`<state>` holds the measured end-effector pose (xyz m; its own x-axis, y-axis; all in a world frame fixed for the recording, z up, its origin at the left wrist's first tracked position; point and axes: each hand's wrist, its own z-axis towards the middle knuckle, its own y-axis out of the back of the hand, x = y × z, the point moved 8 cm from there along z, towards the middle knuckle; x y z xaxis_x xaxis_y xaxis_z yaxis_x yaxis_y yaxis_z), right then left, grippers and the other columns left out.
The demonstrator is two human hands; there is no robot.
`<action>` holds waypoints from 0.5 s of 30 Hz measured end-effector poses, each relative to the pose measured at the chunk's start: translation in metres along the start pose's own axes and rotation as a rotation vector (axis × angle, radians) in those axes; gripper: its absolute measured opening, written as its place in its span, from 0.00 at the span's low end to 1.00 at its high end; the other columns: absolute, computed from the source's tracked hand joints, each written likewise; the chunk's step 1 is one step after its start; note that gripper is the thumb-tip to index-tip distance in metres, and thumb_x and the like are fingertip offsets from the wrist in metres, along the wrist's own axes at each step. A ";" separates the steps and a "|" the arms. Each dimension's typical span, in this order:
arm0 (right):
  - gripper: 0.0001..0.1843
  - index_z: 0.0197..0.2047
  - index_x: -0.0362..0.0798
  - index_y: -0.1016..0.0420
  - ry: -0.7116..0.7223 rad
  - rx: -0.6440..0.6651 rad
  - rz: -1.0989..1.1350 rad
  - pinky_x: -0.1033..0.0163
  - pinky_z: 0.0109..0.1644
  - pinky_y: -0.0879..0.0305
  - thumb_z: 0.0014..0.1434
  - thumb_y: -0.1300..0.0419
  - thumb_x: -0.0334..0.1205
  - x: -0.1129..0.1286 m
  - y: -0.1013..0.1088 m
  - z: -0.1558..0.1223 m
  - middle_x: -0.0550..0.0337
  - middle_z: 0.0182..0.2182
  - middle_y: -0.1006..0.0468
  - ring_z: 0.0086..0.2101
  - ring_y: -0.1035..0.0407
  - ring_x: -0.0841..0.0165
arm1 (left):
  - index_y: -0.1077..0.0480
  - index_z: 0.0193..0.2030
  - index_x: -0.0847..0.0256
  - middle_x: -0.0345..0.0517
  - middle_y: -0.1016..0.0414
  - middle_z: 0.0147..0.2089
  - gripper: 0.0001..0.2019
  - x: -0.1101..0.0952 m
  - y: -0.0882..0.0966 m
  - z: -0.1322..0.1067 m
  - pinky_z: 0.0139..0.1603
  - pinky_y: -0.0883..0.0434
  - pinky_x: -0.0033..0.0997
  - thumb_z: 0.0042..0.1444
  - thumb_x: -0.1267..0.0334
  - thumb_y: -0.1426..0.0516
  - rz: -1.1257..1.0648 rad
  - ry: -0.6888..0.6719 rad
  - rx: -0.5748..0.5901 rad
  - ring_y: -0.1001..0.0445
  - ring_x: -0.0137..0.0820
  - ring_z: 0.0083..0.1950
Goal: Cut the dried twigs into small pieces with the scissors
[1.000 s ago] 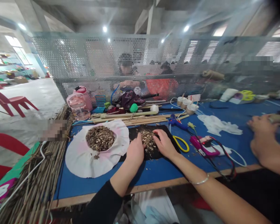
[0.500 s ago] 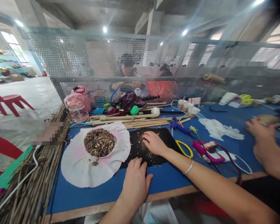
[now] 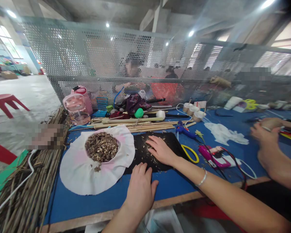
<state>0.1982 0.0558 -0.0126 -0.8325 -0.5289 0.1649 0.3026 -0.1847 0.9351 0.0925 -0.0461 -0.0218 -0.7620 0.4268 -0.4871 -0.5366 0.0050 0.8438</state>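
My right hand (image 3: 160, 149) lies with its fingers spread on a black cloth (image 3: 147, 139) sprinkled with small pale plant bits. Closer to me, my left hand (image 3: 141, 183) rests flat at the cloth's front edge, partly on the blue tabletop (image 3: 174, 186), its thumb held out to the side. Nothing is held in either hand. To their left, a round white cloth (image 3: 87, 183) with pinkish patches is spread out, and a heap of dry brown plant scraps (image 3: 102, 147) sits in its middle. A small clump has fallen onto the white cloth below the heap.
Bundled twigs (image 3: 46, 174) line the left side. Wooden sticks (image 3: 135, 121), a green ball (image 3: 139, 113) and a pink jug (image 3: 76, 106) stand at the back. A blue glue gun (image 3: 184, 130) and magenta device (image 3: 214, 157) with cables lie right. A co-worker's hand (image 3: 265, 131) works far right.
The whole view has shifted slightly. My hands keep nearly the same places on the black cloth. The co-worker's hand at the right has moved a little with the object it holds.
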 end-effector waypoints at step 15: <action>0.08 0.28 0.48 0.30 -0.312 0.037 0.442 0.65 0.37 0.43 0.54 0.44 0.43 -0.047 0.006 0.016 0.59 0.28 0.29 0.31 0.36 0.68 | 0.33 0.53 0.64 0.55 0.35 0.57 0.19 0.000 0.000 0.000 0.62 0.43 0.49 0.56 0.61 0.48 -0.005 0.013 0.041 0.41 0.45 0.60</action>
<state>0.2317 0.0929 -0.0093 -0.7298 -0.2777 0.6247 0.6429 0.0318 0.7653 0.0922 -0.0465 -0.0219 -0.7641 0.4147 -0.4942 -0.5255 0.0443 0.8496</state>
